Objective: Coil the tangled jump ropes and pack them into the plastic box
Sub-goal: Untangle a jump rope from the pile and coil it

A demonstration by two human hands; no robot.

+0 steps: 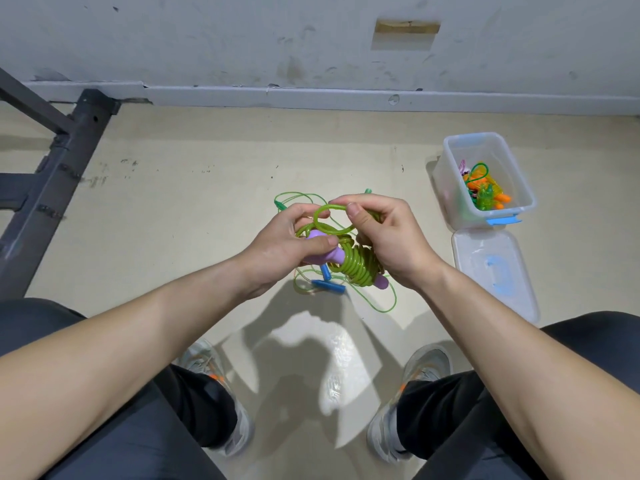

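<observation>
A thick olive-green jump rope (pixel 353 263) with purple handles is wound in tight turns around those handles, held above the floor. My left hand (pixel 291 244) grips one purple handle (pixel 322 252). My right hand (pixel 384 233) pinches a loose loop of the same rope (pixel 329 220) between thumb and finger. Under my hands a thin green rope (pixel 384 303) with blue handles (pixel 329 286) lies tangled on the floor. The clear plastic box (pixel 485 178) stands open at the right and holds coiled ropes with orange and green handles.
The box's clear lid (pixel 495 271) with a blue handle lies flat on the floor just in front of the box. A dark metal frame (pixel 59 174) stands at the left. A wall skirting (pixel 311 95) runs behind. My knees and shoes fill the bottom edge.
</observation>
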